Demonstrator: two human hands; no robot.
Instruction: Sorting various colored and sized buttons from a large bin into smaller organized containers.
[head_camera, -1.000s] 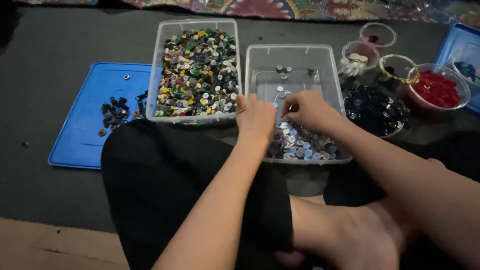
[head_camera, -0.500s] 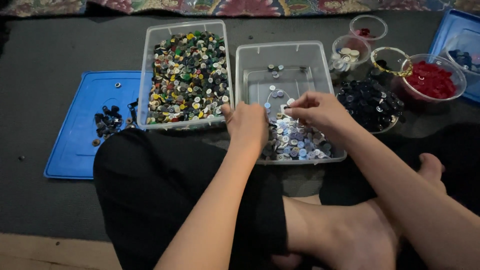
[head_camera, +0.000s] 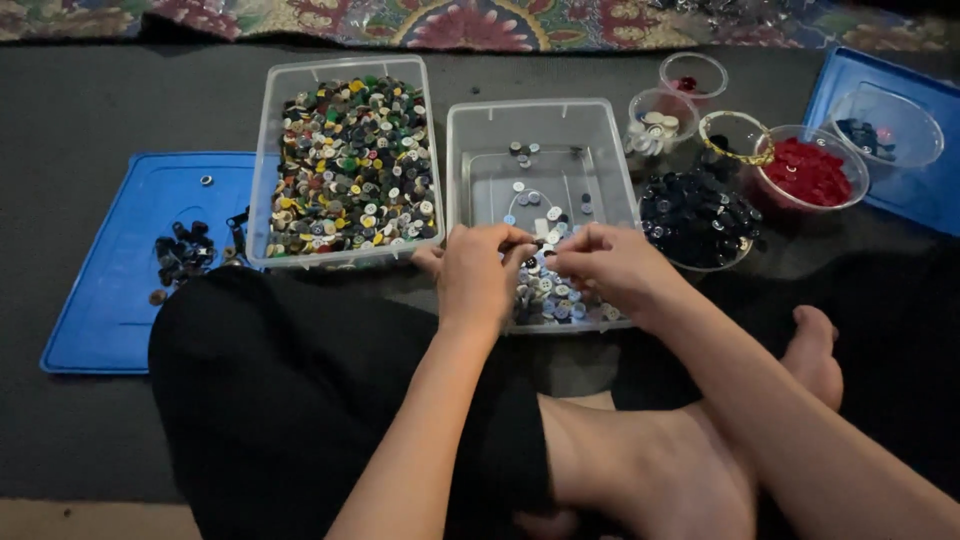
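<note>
a small dark button (head_camera: 537, 243) is pinched between the fingertips of the left hand (head_camera: 475, 275) and the right hand (head_camera: 610, 265); both hands are closed on it from either side, and it is too small for its shape to be told; the button is held just above the near end of a clear bin (head_camera: 480, 170); right under the pinch a heap of pale grey and blue buttons (head_camera: 550, 295) is piled in that bin, and a few loose ones are scattered farther from the hands; just left of the pinch a second clear bin (head_camera: 268, 160) is filled to the top with mixed buttons (head_camera: 350, 160) in many colours; farther left a blue lid (head_camera: 110, 300) is laid flat with a few dark buttons (head_camera: 182, 255) on it; just right of the pinch a bowl of black buttons (head_camera: 697, 215) is seen; past it a bowl of red buttons (head_camera: 808, 172) is set, and small cups (head_camera: 660, 120) are placed behind; everything is rested on a dark mat (head_camera: 80, 100).
</note>
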